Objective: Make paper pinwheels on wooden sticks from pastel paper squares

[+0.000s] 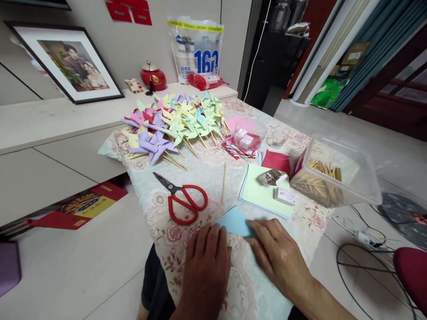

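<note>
Head view: table (207, 173) under floral cloth. Blue paper (235, 221) lies flat at near edge, folded to a triangle, apex pointing away-left, long axis running left-right. Left hand (205, 262) palm-down, fingers spread flat, touching paper's left corner. Right hand (278, 253) flat, fingertips pressing paper's right end. Neither grip closed.

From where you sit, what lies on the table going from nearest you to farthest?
Left hand and right hand on blue paper → red scissors → green paper stack → paper pinwheels.
</note>
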`<state>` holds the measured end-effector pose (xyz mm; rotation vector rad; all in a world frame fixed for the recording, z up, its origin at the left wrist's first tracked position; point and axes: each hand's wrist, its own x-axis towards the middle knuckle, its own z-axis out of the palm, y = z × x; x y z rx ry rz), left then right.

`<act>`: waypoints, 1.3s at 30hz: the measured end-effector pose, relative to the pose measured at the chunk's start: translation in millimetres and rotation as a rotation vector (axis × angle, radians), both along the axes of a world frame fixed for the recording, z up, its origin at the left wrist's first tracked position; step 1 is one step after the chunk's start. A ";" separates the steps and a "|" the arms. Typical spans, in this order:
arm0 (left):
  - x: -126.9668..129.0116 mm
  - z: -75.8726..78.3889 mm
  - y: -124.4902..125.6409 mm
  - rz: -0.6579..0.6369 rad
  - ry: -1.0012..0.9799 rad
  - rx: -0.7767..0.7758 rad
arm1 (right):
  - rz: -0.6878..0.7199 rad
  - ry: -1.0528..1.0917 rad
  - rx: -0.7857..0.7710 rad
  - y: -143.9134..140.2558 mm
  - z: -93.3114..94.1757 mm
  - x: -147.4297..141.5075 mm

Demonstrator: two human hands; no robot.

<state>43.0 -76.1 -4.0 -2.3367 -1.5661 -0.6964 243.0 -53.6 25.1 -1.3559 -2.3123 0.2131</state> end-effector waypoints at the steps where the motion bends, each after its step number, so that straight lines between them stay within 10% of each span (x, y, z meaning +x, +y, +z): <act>1: 1.3 -0.4 0.0 -0.009 -0.001 0.001 | -0.016 0.017 -0.026 0.8 0.3 -0.9; 24: -11.8 14.9 41.3 -0.247 0.046 0.193 | -0.075 0.210 -0.224 25.1 3.5 -1.7; 39: 5.5 25.1 26.1 -0.054 -0.542 -0.071 | 0.075 0.186 0.320 19.3 27.6 -26.1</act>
